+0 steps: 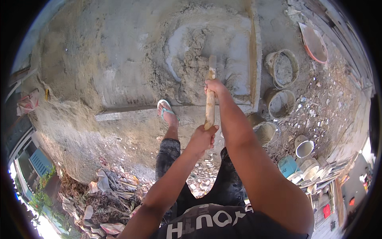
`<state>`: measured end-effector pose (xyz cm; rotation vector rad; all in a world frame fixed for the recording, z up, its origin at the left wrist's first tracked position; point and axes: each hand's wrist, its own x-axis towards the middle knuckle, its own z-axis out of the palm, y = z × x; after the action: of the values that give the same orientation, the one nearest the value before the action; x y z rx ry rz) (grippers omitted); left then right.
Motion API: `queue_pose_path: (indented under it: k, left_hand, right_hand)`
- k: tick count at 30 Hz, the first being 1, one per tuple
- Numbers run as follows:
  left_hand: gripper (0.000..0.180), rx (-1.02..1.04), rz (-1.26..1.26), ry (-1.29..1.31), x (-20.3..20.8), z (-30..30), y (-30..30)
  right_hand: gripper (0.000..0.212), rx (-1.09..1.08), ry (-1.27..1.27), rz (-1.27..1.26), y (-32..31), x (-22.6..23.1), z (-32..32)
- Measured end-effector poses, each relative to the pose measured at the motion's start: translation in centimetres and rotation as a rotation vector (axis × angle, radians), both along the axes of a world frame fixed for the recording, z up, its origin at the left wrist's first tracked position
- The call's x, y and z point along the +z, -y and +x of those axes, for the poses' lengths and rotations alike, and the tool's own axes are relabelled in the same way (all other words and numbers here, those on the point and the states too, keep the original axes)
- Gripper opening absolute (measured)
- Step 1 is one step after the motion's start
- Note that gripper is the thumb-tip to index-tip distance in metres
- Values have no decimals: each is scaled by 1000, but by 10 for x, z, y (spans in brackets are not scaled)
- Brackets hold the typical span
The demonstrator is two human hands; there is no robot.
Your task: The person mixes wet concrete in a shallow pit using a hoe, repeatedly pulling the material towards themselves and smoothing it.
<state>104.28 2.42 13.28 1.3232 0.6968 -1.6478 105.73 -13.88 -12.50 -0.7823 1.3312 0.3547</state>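
Both my hands are wrapped round the pale wooden handle (210,107) of a long tool. My left hand (203,139) grips its near end, close to my body. Farther up the shaft, my right hand (215,87) is closed around it. The far end of the handle meets a heap of wet grey mortar (195,63); the tool's head cannot be made out clearly there. Grey, watery liquid (175,44) curves around the heap's left side. My foot in a light flip-flop (165,107) stands at the mortar's near edge.
A wooden board (254,55) borders the mortar on the right, and a low edging (123,113) runs along its near side. Several buckets (281,67) stand to the right, beside rubble. A red-rimmed pan (314,44) lies beyond. Debris (107,199) is piled at the near left.
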Motion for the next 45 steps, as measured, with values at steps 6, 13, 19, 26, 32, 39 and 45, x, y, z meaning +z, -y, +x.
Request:
queue_pose_path:
  k: [6, 13, 19, 26, 32, 39, 45]
  left_hand:
    - [23, 28, -177, -31, 71, -48, 74]
    - [30, -99, -142, 13, 135, -84, 57]
    - [30, -341, -85, 246, 90, -25, -37]
    - [27, -628, -154, 443, -14, -53, -142]
    - [30, -164, -346, 97, -117, -110, 83]
    - [21, -89, -143, 26, -116, -156, 89]
    - [16, -229, 63, -41, -42, -155, 56]
  right_hand:
    - [14, -181, 200, 126, 68, 62, -76]
    - [15, -463, 115, 157, 67, 130, -146]
    - [17, -627, 106, -55, 5, 94, -89]
    - [39, -507, 107, -251, -50, 85, -91]
    - [39, 289, -38, -579, 148, 17, -60]
    - [38, 439, -164, -429, 149, -8, -100]
    - [33, 245, -199, -176, 90, -1, -156]
